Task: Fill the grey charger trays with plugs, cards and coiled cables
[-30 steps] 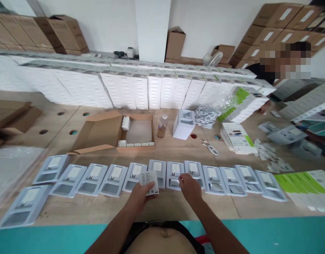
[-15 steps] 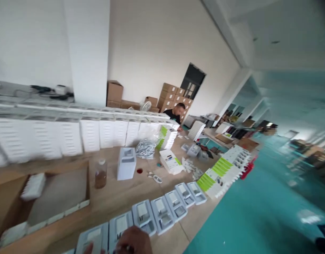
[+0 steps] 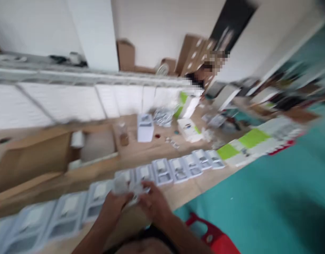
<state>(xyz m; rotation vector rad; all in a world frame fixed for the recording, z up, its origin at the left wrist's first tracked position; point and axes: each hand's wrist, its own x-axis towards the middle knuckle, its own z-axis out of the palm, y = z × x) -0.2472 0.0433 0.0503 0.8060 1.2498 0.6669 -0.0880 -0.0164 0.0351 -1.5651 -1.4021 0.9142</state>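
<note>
Both hands are close together over the near edge of the table, in front of the row of pale blue trays [image 3: 162, 171]. My left hand [image 3: 113, 204] is closed on a whitish, partly see-through piece [image 3: 120, 185], which motion blur keeps from being named. Just beside it, my right hand [image 3: 153, 201] has its fingers pinched at a small pale thing [image 3: 138, 188], also too smeared to make out. Each tray has a white block in its upper part and a hollow below. Behind the hands, the fingers cover part of the nearest trays.
An open cardboard box [image 3: 35, 158] lies at left with white pieces inside. Beyond the trays stand a bottle [image 3: 123, 134], an upright pale blue box [image 3: 145, 128] and bagged cables [image 3: 163, 117]. White-green boxes [image 3: 254, 139] line the right edge. A red stool [image 3: 218, 238] is below.
The view has tipped down and more of the tray row shows at left. My hands have come up from the bottom edge into full view, now holding pale things between them.
</note>
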